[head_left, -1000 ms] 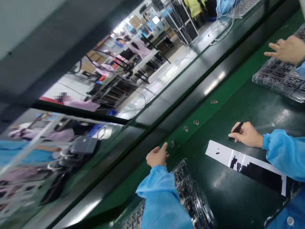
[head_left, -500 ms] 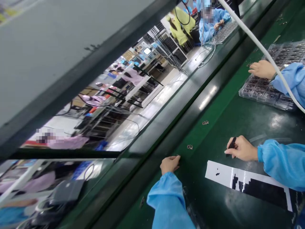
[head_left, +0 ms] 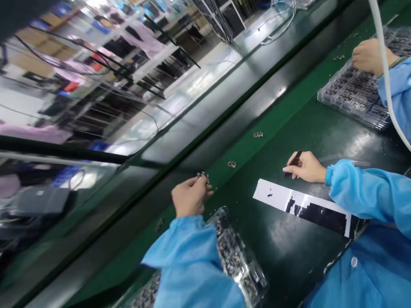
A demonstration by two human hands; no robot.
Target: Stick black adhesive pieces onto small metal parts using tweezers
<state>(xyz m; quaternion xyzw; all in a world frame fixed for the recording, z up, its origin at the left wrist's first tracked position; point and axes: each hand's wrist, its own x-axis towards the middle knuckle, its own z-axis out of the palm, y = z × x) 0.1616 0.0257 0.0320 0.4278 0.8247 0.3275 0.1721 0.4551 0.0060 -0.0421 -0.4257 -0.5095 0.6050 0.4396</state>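
left hand (head_left: 189,196) pinching small metal part (head_left: 203,174) at green strip (head_left: 279,122), fingertips suiting something so tiny. right hand (head_left: 306,167) gripping dark pen-like tool (head_left: 296,158), slanted writing-style, presumably for control, near white sheet (head_left: 278,194). clear tray (head_left: 262,282) beside left sleeve (head_left: 192,256), seemingly for easy reach. more metal parts (head_left: 231,164) spaced apart along strip.

on the green counter (head_left: 289,261), the right hand (head_left: 306,167) holds a black pen-like tool (head_left: 296,157) just beyond the black-patched white strip (head_left: 265,188); left of that strip, the left hand (head_left: 192,196) is at a small metal part (head_left: 202,174).
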